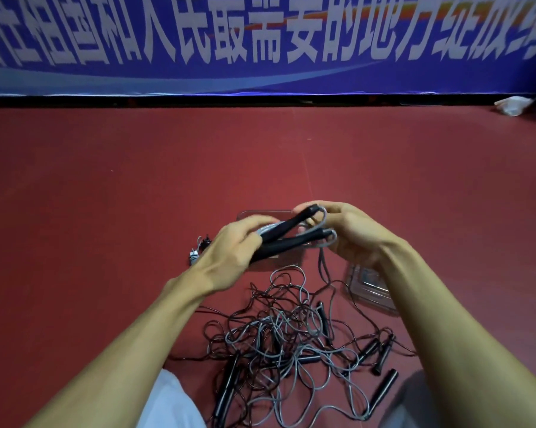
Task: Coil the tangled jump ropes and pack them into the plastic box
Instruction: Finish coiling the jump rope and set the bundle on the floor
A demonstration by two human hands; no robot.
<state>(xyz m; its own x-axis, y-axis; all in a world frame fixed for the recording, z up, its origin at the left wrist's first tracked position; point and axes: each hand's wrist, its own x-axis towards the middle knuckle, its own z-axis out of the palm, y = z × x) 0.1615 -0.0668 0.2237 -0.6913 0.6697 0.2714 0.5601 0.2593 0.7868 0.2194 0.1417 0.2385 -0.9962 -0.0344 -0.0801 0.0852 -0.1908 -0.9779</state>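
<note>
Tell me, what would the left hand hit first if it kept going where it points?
Most likely the right hand, facing it across the black handles both hold, though depth is unclear.

I see a dull red floor (137, 168) running back to a black strip (198, 101) under a blue banner (75, 69) with large white characters. Something white and crumpled (511, 105) lies at the far right edge. Lighting is dim and even.

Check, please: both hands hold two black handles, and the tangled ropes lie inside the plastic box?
No. The head view shows the tangled ropes on the red floor, outside the plastic box. The left hand and right hand do hold two black handles.
</note>
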